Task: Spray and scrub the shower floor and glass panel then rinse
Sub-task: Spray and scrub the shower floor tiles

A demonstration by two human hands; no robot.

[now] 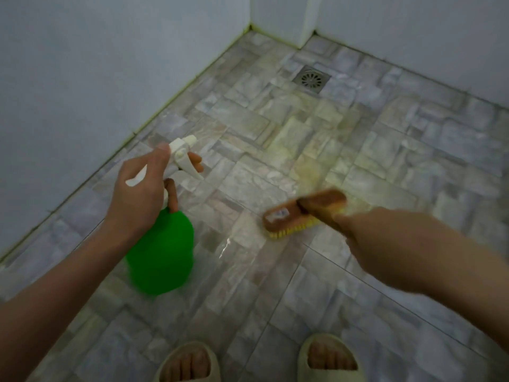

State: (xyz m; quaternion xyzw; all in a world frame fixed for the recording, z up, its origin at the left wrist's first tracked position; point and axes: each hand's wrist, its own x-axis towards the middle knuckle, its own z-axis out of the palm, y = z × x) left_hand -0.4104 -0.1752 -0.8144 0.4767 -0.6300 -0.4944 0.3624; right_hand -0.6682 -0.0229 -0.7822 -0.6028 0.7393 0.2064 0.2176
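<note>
- Bottle (162, 252): green, with a white trigger head (181, 155), hanging clear of the floor (385, 150) at lower left, nozzle aimed away towards the far tiles.
- Left hand (137, 194): closed round the bottle's neck and head, thumb lying along the top, two fingertips hooked in front of the trigger, another finger curled under the neck.
- Brush (300, 213): brown back, yellow bristles facing down, low over the middle of the floor, to the right of the bottle and apart from it; blurred, so contact with the tiles impossible to judge.
- Right hand (355, 230): clenched on the near end of the brush, fingers mostly hidden behind the hand's back, forearm reaching in from the right edge.
- Floor of stone-look tiles, yellowish around and beyond the brush, with a wet glint (225, 244) just left of the bristles.
- Drain (311, 78): square metal grate near the far corner, well beyond the brush.
- Pale walls (82, 78) along the left and back.
- Slippers (187, 362), pale and open-toed, at the bottom edge, toes showing.
</note>
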